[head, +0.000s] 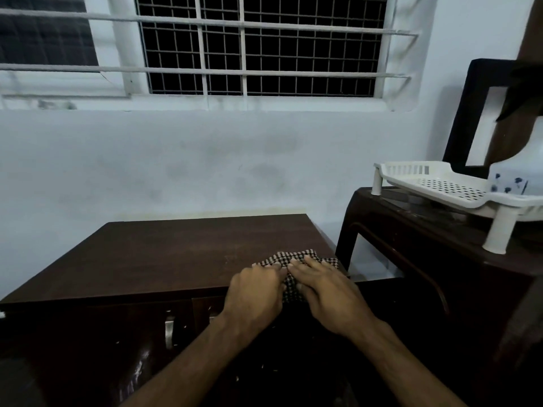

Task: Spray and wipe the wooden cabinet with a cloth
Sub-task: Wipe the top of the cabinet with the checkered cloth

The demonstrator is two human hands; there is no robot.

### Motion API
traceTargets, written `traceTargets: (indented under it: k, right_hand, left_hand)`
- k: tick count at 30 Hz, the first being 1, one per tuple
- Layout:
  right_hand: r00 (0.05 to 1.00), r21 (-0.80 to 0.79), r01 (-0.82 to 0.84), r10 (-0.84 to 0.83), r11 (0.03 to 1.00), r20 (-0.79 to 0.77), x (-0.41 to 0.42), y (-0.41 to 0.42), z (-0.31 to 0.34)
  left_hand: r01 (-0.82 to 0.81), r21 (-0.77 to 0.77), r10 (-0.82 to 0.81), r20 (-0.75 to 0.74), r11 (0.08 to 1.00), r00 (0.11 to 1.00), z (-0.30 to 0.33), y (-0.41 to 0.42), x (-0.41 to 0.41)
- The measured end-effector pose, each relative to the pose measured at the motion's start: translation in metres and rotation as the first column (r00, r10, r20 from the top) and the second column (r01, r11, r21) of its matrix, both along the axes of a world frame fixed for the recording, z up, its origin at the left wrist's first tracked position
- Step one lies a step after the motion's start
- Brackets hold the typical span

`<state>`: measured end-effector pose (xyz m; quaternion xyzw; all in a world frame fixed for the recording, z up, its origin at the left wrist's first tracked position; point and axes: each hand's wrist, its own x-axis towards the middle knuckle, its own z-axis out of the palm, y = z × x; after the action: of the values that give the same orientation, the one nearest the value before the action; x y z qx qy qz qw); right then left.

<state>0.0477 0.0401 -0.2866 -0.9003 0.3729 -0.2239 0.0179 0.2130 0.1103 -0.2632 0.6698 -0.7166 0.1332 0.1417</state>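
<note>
A pale wall (205,160) with a barred window (258,45) fills the background. Below it stands the dark wooden cabinet (164,254), its flat top bare except at the front right corner. To its right, a dark table (435,259) carries a white perforated tray (440,186) on short legs. The checked cloth (293,258) lies bunched at the cabinet's front right edge. The left hand (254,295) and right hand (329,292) press on it side by side, fingers curled over the folds; whether they pinch it is hard to tell in the dim light.
</note>
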Motion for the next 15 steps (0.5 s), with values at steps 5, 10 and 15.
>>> traceTargets:
  k: [5,10,15]
  right_hand:
    - [0.996,0.018,-0.033,0.035,0.999,-0.087,-0.028,-0.017,0.001]
    - [0.996,0.082,0.066,-0.061,0.994,-0.061,-0.055,-0.029,0.000]
    - [0.993,0.133,0.115,-0.112,0.984,-0.032,-0.055,-0.029,-0.001]
  left_hand:
    - [0.010,-0.001,-0.010,-0.030,1.000,0.999,-0.004,-0.014,-0.018]
    - [0.026,0.010,-0.025,-0.061,1.000,0.998,-0.003,-0.032,-0.050]
    - [0.073,-0.004,-0.073,-0.061,0.997,0.996,-0.003,-0.033,-0.054]
